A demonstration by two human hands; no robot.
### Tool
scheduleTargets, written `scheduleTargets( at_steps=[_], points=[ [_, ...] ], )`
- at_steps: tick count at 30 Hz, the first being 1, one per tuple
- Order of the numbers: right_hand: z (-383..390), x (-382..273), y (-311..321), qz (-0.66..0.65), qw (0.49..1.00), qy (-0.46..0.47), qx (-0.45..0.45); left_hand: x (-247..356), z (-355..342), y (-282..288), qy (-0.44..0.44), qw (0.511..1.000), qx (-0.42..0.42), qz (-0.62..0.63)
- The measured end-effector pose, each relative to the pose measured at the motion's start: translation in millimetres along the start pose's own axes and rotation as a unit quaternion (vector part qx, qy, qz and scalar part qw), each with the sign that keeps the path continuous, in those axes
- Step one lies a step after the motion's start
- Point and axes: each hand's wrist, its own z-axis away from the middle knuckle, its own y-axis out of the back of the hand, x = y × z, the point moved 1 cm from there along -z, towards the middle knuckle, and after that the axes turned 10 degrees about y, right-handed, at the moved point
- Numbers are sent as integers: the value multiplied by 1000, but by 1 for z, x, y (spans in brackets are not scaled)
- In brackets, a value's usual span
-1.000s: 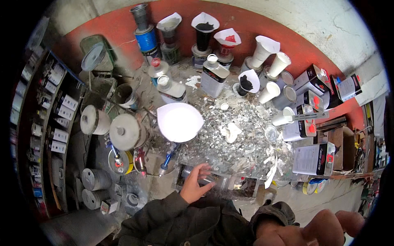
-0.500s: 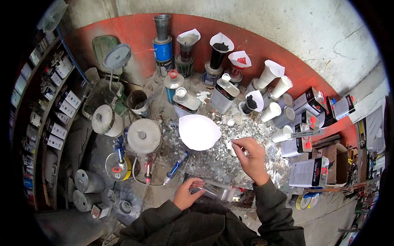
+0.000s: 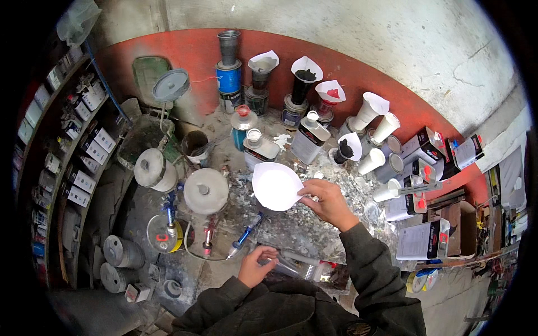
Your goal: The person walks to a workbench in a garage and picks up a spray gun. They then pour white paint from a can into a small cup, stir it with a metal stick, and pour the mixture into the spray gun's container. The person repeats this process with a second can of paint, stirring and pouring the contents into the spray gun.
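A wide white paper cone [image 3: 277, 186] stands at the middle of the cluttered bench; what holds it up underneath is hidden. My right hand [image 3: 329, 206] pinches the cone's right edge between thumb and fingers. Nearer to me, my left hand [image 3: 258, 267] hovers by the bench's front edge, its curled fingers apart from the thumb. Beside those fingers, clear plastic cups [image 3: 297, 267] lie on their side. A spray gun with a blue handle [image 3: 246, 234] rests just left of the cone.
Metal solvent cans [image 3: 310, 138] stand behind the cone. Several cups with paper strainers [image 3: 307, 75] line the red wall. To the left are a round-lidded pot [image 3: 205, 191] and shelves of cans [image 3: 84, 143]. More cans and a cardboard box [image 3: 465, 224] are at right.
My right hand has moved left from over the bench to the paper cone and taken its edge. My left hand has barely moved. The view has shifted slightly.
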Motion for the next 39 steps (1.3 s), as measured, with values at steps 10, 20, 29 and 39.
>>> scheduleTargets(
  at_steps=[10, 20, 29, 39],
  points=[
    [7, -9, -7, -50, 992, -29, 116, -9, -3, 0, 0, 1000, 14, 21],
    [-17, -57, 46, 10, 976, 21, 217, -12, -9, 5, 29, 999, 15, 30],
    [-32, -83, 83, 66, 964, 65, 251, -20, -14, 9, 25, 999, 24, 41],
    [-37, -92, 94, 96, 956, 80, 265, -20, -15, 7, 26, 999, 17, 33]
  ],
)
